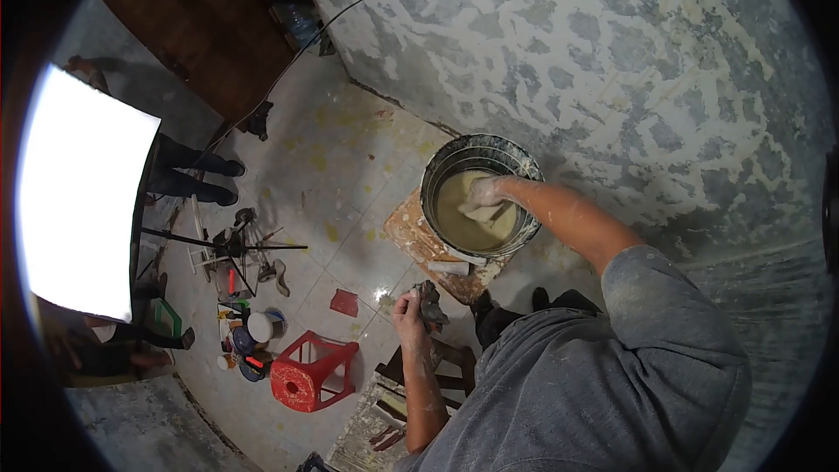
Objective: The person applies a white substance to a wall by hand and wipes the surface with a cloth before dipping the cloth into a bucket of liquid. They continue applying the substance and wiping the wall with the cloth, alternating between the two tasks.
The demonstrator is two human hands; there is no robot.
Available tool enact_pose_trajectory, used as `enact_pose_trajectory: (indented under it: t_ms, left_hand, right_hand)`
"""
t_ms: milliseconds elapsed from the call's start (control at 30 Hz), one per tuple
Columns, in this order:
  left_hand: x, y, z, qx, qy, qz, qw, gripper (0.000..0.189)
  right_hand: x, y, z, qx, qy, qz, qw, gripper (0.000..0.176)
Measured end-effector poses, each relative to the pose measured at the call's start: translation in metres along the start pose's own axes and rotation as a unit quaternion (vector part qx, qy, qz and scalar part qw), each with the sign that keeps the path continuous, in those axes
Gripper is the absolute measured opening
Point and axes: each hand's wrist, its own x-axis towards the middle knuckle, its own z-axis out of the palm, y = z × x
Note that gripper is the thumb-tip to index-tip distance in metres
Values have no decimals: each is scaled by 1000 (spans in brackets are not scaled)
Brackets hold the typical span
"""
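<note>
A black bucket (pixel 434 177) with pale, creamy material inside stands on a stained board (pixel 407 225) near the wall. My right hand (pixel 486 195) reaches down into the bucket, coated in the pale mix; its fingers are partly hidden by the material, so their grip is unclear. My left hand (pixel 408 308) is outside the bucket, lower down, with its fingers closed on a dark, crumpled piece (pixel 432 306). A white roll-like object (pixel 449 267) lies on the board beside the bucket.
A red stool (pixel 301 380) stands at lower left, near tubs (pixel 260 326) and tools. Beyond are a light stand (pixel 232 246), a bright panel (pixel 83 197) and a person's legs (pixel 188 171). The patchy wall (pixel 612 52) rises behind the bucket.
</note>
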Motion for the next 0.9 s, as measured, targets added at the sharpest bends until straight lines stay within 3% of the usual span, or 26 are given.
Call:
enact_pose_trajectory:
  t_ms: [67, 100, 167, 300, 367, 467, 567, 800, 833, 867, 900]
  left_hand:
    - [0, -5, -2, -7, 12, 7, 1000, 17]
    - [-1, -4, -2, -8, 12, 7, 1000, 17]
    - [-4, -2, 0, -9, 11, 4, 1000, 17]
    - [-9, -3, 2, -11, 19, 7, 1000, 16]
    - [-8, -6, -1, -22, 18, 6, 1000, 16]
    - [-9, -7, -4, -29, 13, 6, 999, 16]
    - [-12, -4, 1, -53, 14, -1, 999, 17]
    - [-14, 4, 7, -28, 20, 6, 999, 17]
    - [-14, 4, 4, -34, 10, 5, 999, 17]
    - [-14, 3, 2, -42, 1, 5, 999, 16]
    - [-13, 1, -1, -44, 6, 5, 999, 16]
  right_hand:
    - [2, -13, 0, -41, 53, 117, 991, 51]
    - [8, -4, 2, -42, 53, 117, 991, 51]
    - [32, 23, 8, -72, -16, -17, 997, 49]
    - [2, -2, 1, -152, -62, 8, 986, 43]
    - [-6, -13, 0, -84, 12, 59, 995, 38]
    - [4, -10, -1, -94, 11, 115, 989, 34]
    - [10, -4, 8, -162, -53, 84, 982, 34]
    - [1, -39, 23, -190, -87, 46, 977, 38]
    - [-49, -83, -9, -88, -103, 89, 987, 45]
    - [-39, -71, -16, -92, -107, 88, 986, 45]
    - [-24, -48, -18, -98, -62, 2, 993, 43]
